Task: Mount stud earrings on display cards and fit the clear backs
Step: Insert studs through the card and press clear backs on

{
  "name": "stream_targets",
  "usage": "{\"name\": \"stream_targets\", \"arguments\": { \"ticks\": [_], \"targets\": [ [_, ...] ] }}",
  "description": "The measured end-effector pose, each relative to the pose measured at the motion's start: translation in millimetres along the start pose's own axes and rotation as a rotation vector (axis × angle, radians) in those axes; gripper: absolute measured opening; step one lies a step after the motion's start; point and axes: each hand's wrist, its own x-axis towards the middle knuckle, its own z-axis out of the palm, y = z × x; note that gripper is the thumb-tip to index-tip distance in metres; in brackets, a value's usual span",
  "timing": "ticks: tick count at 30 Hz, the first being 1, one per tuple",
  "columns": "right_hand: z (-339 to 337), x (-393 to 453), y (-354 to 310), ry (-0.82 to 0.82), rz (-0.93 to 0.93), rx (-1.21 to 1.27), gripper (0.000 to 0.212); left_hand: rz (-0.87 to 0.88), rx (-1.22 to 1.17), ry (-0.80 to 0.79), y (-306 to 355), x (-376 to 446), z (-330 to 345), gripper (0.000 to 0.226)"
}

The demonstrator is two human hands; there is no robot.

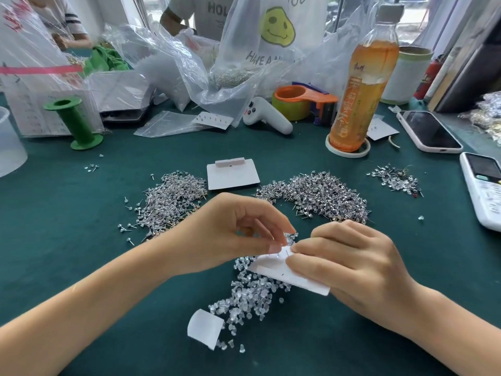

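Observation:
My right hand point(349, 270) grips a white display card point(287, 272) face-down, with several earring posts sticking up along its top edge. My left hand point(233, 234) pinches thumb and fingers together at that edge; whatever it holds there is too small to make out. Under the card lies a heap of clear backs point(249, 294). Two piles of stud earrings lie behind on the green cloth, one to the left point(173, 199) and one to the right point(320, 196). A small stack of blank cards point(233, 175) sits between them.
A loose white card point(204, 328) lies near the front. An orange tea bottle point(363, 85), tape dispenser point(301, 101), green spool point(74, 123), phone point(428, 131), remote point(485, 188) and plastic bags point(173, 63) crowd the back. Other people sit across the table.

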Motion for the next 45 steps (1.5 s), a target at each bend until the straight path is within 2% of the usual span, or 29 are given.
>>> {"name": "stream_targets", "arguments": {
  "ticks": [4,10,20,26,29,35,45],
  "targets": [
    [-1.3,1.6,-1.4,-0.007,0.001,0.013,0.026,0.031,0.092,0.006,1.2,0.3,4.4,0.022],
    [-2.8,2.6,-2.4,-0.02,0.008,0.031,0.031,0.024,0.086,0.007,1.6,-0.4,5.1,0.025],
    [-1.8,1.2,-3.5,-0.002,0.009,0.018,0.021,0.062,0.18,0.007,5.5,-1.9,5.7,0.025],
    [-1.8,1.9,-5.2,0.0,0.009,-0.023,0.028,0.104,0.259,0.0,7.8,-1.3,7.2,0.03],
    [-2.8,1.3,-5.3,0.006,0.014,-0.022,0.026,0.077,0.197,0.008,5.8,-2.4,6.8,0.031],
    [-2.3,2.8,-5.2,0.034,0.026,-0.001,0.035,0.009,-0.001,-0.01,6.9,-3.5,2.3,0.024],
    [-1.6,1.8,-6.7,0.035,-0.006,-0.042,0.034,-0.004,0.015,0.011,3.4,-3.5,7.6,0.019]
  ]
}}
